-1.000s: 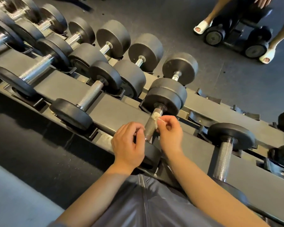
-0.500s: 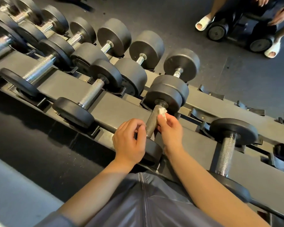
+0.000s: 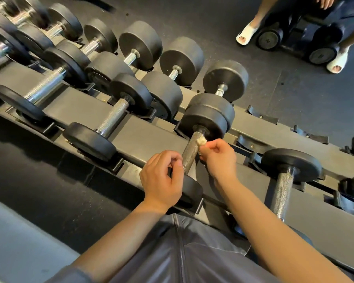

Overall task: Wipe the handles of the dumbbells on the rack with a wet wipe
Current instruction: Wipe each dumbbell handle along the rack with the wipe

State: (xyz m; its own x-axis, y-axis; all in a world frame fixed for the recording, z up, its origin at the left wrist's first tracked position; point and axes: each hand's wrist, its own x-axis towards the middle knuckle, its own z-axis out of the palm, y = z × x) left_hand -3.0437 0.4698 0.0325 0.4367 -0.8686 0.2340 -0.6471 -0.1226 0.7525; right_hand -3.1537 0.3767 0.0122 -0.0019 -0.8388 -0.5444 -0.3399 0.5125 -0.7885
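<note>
Knurled steel is shown at the centre of the view: the handle (image 3: 191,153) of a small dumbbell (image 3: 204,121) lying across the near rail of the rack (image 3: 147,137). A crumpled white wet wipe (image 3: 201,141) is pinched between the thumb and curled fingertips of the right hand (image 3: 220,159) and is held against the right side of the handle at its far end, just below the inner face of the far weight. The left hand (image 3: 161,180) is set at the near end of the same handle, its fingers curled inward and close together; whether the bar is actually gripped or only touched cannot be told, since the contact is hidden by the knuckles. The step in hand is judged to be the wiping of this 1 handle, with the far end being treated. The next move would call for the wipe to be drawn back along the knurling toward the near weight, with the bar kept from rolling. To the right, another dumbbell handle (image 3: 282,193) lies on the rack, and a further handle (image 3: 112,119) lies to the left; neither is touched. In the upper right, 2 feet in white sandals (image 3: 246,34) are seen on the dark floor (image 3: 294,94).
</note>
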